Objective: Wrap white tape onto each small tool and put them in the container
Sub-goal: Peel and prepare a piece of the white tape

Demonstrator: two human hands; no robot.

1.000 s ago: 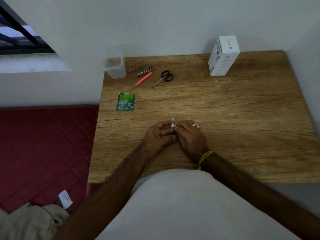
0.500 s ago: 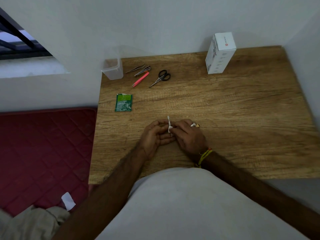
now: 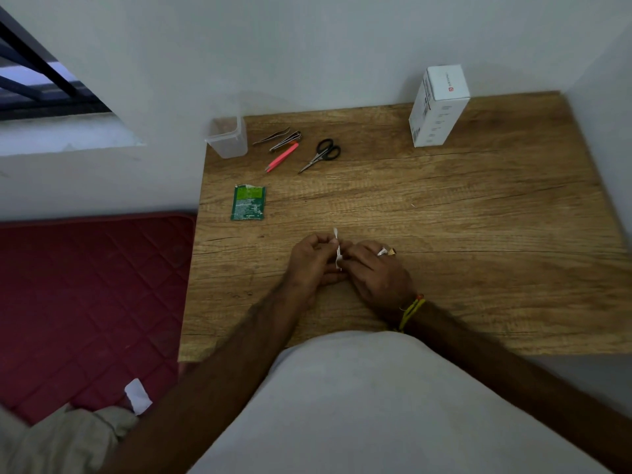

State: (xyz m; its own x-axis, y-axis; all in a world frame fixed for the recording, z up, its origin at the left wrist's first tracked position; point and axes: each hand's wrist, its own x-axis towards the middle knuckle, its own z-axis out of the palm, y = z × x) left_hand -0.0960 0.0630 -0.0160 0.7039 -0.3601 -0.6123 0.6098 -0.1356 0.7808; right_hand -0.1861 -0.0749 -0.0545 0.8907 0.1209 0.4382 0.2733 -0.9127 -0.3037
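Note:
My left hand (image 3: 313,263) and my right hand (image 3: 378,275) meet over the middle of the wooden table (image 3: 444,234), both pinching a strip of white tape (image 3: 338,249) that stands up between the fingertips. Whether a tool sits inside the tape is hidden by my fingers. At the back left stands a clear plastic container (image 3: 227,136). Beside it lie steel tweezers (image 3: 272,136), a nail clipper (image 3: 286,140), pink tweezers (image 3: 282,158) and small black-handled scissors (image 3: 321,155).
A green packet (image 3: 248,202) lies left of centre on the table. A white box (image 3: 437,106) stands at the back right by the wall. Walls close off the back and right side. A red quilted mat (image 3: 89,302) lies on the floor to the left.
The hands have stayed together on the tape, with small finger shifts; the strip now stands a little taller. The camera view has drifted slightly.

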